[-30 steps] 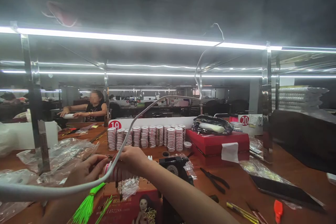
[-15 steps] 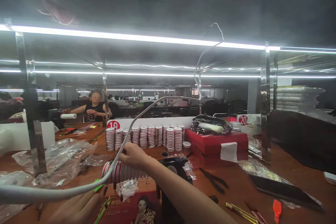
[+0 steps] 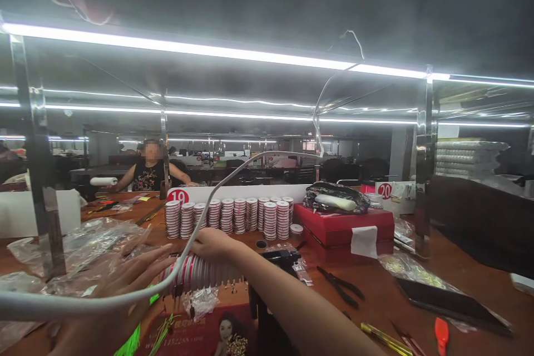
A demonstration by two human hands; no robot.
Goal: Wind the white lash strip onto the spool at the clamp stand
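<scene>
A horizontal row of red-and-white spools (image 3: 196, 275) lies beside a black stand (image 3: 271, 289). My right hand (image 3: 214, 245) is curled over the top of this row, its fingertips partly hidden behind it. My left hand (image 3: 125, 283) stretches its fingers toward the row's left end, at or very near the end spool. Bright green thread (image 3: 129, 339) hangs below my left hand. A small clear plastic bag (image 3: 204, 299) lies under the row, in front of a red printed box (image 3: 179, 334). A white cable (image 3: 233, 172) crosses before both hands.
Stacked spools (image 3: 240, 216) line the back by a white board. A red case (image 3: 342, 228) stands right of them. Black pliers (image 3: 340, 285), a dark tablet-like slab (image 3: 450, 303) and an orange-red tool (image 3: 441, 334) lie at the right. A co-worker (image 3: 148, 175) sits across.
My left hand has risen from low at the table to the left end of the spool row, its fingers now stretched out. My right hand stays over the row. The co-worker's arms have moved.
</scene>
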